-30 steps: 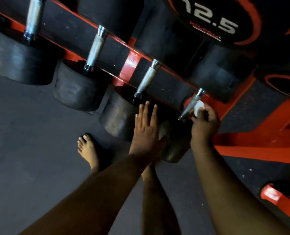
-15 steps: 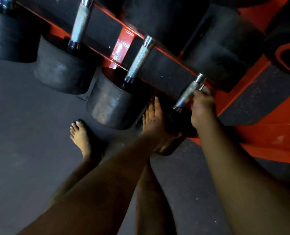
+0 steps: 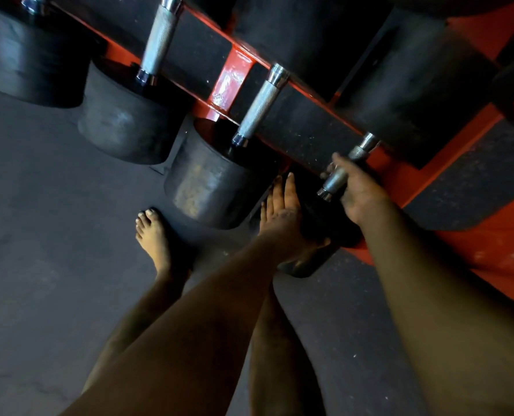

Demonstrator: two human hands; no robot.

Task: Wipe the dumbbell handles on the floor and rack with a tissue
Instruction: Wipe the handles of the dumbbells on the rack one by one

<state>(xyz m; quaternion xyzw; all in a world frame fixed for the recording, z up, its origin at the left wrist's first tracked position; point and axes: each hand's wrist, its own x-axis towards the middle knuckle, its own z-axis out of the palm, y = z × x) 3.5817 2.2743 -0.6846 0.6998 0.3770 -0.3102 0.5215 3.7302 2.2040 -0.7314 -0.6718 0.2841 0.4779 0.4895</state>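
Several black dumbbells lie on a low red and black rack (image 3: 231, 82), their knurled steel handles crossing its black beam. My right hand (image 3: 362, 192) grips the rightmost handle (image 3: 335, 180) near its lower end, fingers curled round it. The tissue is hidden inside that hand, apart from perhaps a pale speck by my thumb. My left hand (image 3: 281, 210) rests with straight fingers on the dark front head (image 3: 312, 232) of the same dumbbell. Two more handles (image 3: 260, 106) (image 3: 159, 40) lie bare to the left.
Round black dumbbell heads (image 3: 207, 181) (image 3: 126, 124) jut out over the dark rubber floor (image 3: 54, 235). My bare foot (image 3: 153, 232) stands just in front of them. The rack's red frame (image 3: 489, 250) runs along the floor on the right.
My right hand has slid down the rightmost handle from its upper end toward the lower end, and the white tissue no longer shows. The view has shifted closer to the rack.
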